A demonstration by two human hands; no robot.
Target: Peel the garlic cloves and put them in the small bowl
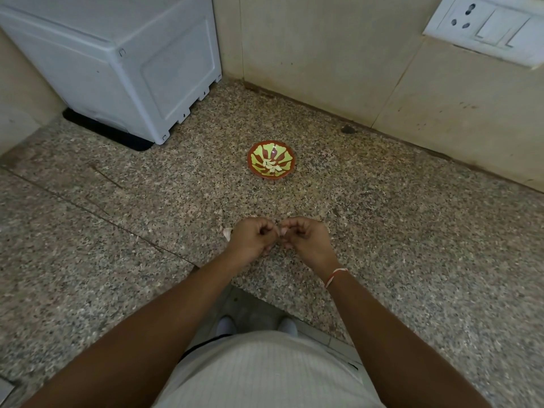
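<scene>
- the left hand (255, 236) and right hand (303, 237) are held close together above the speckled granite counter (412, 231), knuckles up, fingers curled inward.
- between their fingertips sits a small pale garlic clove (283, 231), pinched from both sides; most of it is hidden by the fingers, so how much skin remains cannot be told.
- just left of the left hand, touching its outer edge in this view, a pale piece of garlic or peel (227, 232) lies on the counter; which of the two cannot be told.
- well beyond the hands, straight ahead, stands the small bowl (256, 160), red-brown with a yellow-green pattern, with a few peeled cloves (272, 167) lying in its bottom.
- the right wrist wears a red and white thread band (334, 276).
- far ahead and to the left of the hands stands a white appliance (117, 60) on a black base.
- ahead and to the right, on the beige wall, is a white switch and socket plate (488, 28).
</scene>
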